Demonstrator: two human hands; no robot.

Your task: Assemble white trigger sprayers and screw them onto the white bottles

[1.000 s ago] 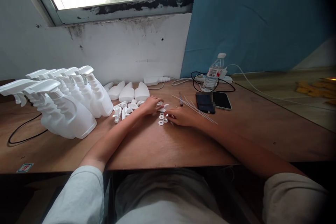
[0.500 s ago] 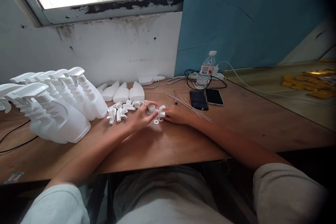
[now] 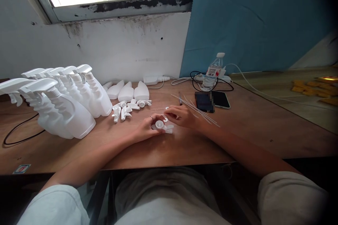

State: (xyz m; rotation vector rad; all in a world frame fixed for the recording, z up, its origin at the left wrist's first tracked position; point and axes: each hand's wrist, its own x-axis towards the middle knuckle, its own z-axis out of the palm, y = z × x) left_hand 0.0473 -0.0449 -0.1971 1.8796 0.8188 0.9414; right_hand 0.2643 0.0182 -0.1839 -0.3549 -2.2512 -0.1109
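My left hand (image 3: 148,128) grips a white trigger spray head (image 3: 159,124), its round collar turned up and its nozzle end pointing right, low over the table. Just beyond it, my right hand (image 3: 182,115) has thumb and fingers pinched together; what sits between the tips is too small to make out. A white ring washer (image 3: 165,119) shows right below those fingertips, and another small white piece (image 3: 167,108) lies behind them. Several loose trigger spray heads (image 3: 126,112) are heaped to the left of my hands.
White spray bottles (image 3: 79,116) with heads stand at left; several white bottles (image 3: 141,91) lie by the wall. Thin white tubes (image 3: 203,112), a pen (image 3: 180,99), a dark flat object (image 3: 204,102), a phone (image 3: 221,99), a water bottle (image 3: 211,74) and cables are at right.
The spray head in my left hand has come nearer to me and turned, its collar now facing up. My right hand has lifted off it, fingers now pinched. The view has shifted slightly.
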